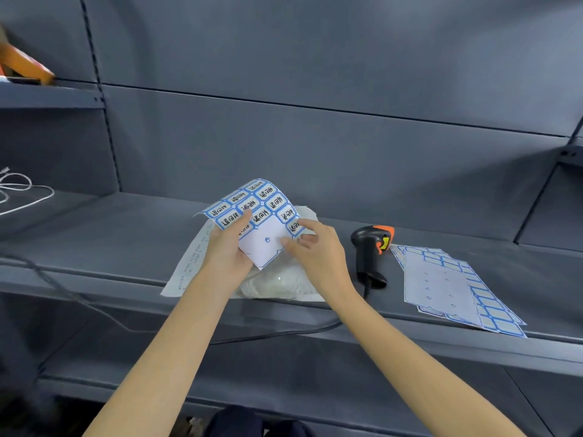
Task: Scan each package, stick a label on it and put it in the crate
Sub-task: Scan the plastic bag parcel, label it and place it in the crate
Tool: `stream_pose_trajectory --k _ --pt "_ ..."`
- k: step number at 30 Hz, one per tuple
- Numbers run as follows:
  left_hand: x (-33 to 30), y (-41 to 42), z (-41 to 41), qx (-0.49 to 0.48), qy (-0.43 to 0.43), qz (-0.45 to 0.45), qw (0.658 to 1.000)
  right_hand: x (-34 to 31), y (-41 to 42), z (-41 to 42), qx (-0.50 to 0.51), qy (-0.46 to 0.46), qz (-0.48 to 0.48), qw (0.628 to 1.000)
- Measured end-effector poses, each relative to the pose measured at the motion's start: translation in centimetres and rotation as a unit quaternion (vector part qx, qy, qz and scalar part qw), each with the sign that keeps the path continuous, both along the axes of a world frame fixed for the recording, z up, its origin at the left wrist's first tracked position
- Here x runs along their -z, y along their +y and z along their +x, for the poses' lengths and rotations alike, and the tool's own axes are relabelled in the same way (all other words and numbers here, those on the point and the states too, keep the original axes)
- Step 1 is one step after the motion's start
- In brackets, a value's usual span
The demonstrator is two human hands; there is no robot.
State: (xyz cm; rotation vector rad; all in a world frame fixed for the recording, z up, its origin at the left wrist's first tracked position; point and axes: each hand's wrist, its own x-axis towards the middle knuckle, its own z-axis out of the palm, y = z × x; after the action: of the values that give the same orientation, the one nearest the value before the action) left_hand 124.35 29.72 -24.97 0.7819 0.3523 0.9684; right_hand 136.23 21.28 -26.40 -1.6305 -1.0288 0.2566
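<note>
My left hand [227,247] holds a sheet of blue-bordered labels [257,216] with handwritten characters, thumb on top, above a white plastic package [277,282] that lies on the grey shelf [110,234]. My right hand [312,247] is at the sheet's right edge, its fingertips on a label near the bare backing paper. The black and orange barcode scanner [370,250] lies on the shelf just right of my right hand. No crate is in view.
A stack of partly used label sheets [448,285] lies at the right on the shelf. The scanner's black cable [284,332] runs along the lower shelf edge. A white cable [19,190] lies at far left, and an orange object [25,64] sits on the upper left shelf.
</note>
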Motion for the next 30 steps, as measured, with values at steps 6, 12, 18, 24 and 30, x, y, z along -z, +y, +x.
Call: stream_pose_trajectory --k 6,12,18,24,30 --pt "0.3 -0.1 -0.2 0.011 0.025 0.002 1.0 -0.5 0.3 0.2 0.002 0.0 -0.008 1.0" --pt "0.2 -0.1 -0.4 -0.004 0.038 0.019 0.999 -0.3 0.3 0.7 0.0 0.005 0.003 1.0" --pt "0.2 0.0 -0.6 -0.024 0.041 0.028 0.998 -0.4 0.1 1.2 0.013 0.043 0.019 0.999" --pt "0.4 0.8 -1.1 -0.046 0.034 0.021 0.998 -0.4 0.0 1.6 -0.018 0.166 0.035 0.985" --pt "0.2 1.2 -2.0 -0.088 0.054 0.028 0.994 -0.9 0.5 1.9 -0.063 0.367 0.077 0.925"
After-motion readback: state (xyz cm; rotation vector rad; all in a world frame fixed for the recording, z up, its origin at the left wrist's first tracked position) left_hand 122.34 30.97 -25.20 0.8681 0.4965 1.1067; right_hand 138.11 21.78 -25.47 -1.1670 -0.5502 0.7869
